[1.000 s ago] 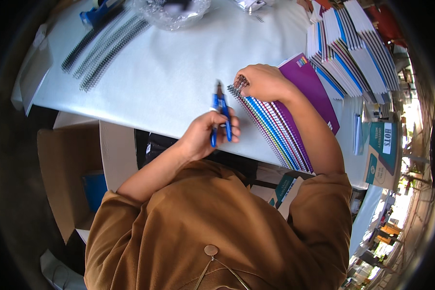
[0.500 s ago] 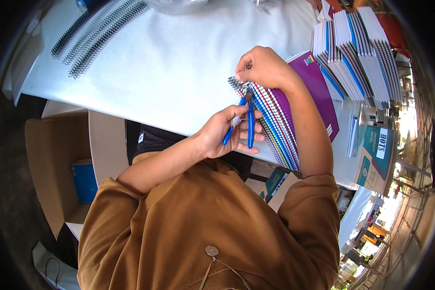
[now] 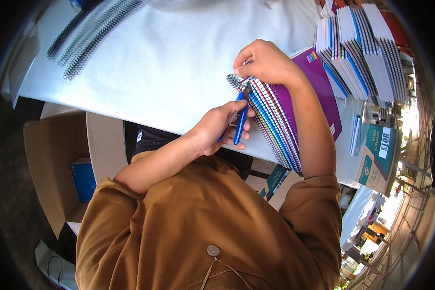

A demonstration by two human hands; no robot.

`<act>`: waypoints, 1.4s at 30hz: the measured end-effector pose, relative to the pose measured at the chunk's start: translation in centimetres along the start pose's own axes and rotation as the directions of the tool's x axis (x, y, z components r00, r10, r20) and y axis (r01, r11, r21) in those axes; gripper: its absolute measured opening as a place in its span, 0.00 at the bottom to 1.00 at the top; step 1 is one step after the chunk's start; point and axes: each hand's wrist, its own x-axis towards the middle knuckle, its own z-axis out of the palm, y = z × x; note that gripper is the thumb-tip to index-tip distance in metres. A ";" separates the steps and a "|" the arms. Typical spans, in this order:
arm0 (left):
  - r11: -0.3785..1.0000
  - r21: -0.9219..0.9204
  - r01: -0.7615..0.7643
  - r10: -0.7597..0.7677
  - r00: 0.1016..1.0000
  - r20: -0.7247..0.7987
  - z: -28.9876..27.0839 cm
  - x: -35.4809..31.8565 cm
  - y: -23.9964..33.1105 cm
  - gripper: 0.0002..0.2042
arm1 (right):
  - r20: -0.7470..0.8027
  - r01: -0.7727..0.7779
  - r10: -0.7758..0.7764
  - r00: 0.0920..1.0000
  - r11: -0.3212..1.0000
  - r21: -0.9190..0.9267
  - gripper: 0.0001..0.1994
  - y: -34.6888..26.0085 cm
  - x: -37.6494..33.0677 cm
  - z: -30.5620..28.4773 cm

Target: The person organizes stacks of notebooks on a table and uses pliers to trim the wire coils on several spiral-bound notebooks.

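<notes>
My left hand [image 3: 217,129] grips blue-handled pliers [image 3: 239,123], their jaws pointing up at the near end of a wire spiral [image 3: 274,121]. The spiral binds a stack of notebooks with a purple cover [image 3: 311,82] lying on the white table [image 3: 154,72]. My right hand [image 3: 263,62] rests on the stack's top left corner, its fingertips pinching the end of the spiral just above the pliers' jaws.
Loose black and silver binding coils [image 3: 89,34] lie at the table's far left. Stacks of bound notebooks [image 3: 360,48] stand at the far right, with a teal book [image 3: 379,154] and a pen [image 3: 355,134] nearer. An open cardboard box [image 3: 53,159] sits below the table's left edge.
My left hand has turned the pliers from upright beside the stack and brought their jaws to the spiral's end. My right hand stays on the corner.
</notes>
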 end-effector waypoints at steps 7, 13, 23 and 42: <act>0.996 -0.084 0.025 -0.024 1.000 0.009 0.3 0.1 0.4 0.20 | 0.006 0.022 -0.022 1.000 1.000 -0.008 0.10 -0.3 0.0 0.0; 0.992 -0.123 0.009 0.008 0.991 0.136 -0.1 0.5 0.1 0.20 | 0.007 0.022 -0.022 1.000 1.000 0.008 0.10 -0.2 0.0 -0.1; 0.999 -0.040 -0.031 0.031 0.999 0.010 1.1 0.4 0.0 0.23 | 0.005 0.047 -0.047 0.999 0.999 0.013 0.11 0.0 0.0 -0.1; 0.999 -0.031 -0.017 0.021 0.987 0.157 -1.0 0.6 -0.5 0.24 | 0.013 0.060 -0.060 0.998 0.998 0.008 0.12 0.2 0.2 -0.1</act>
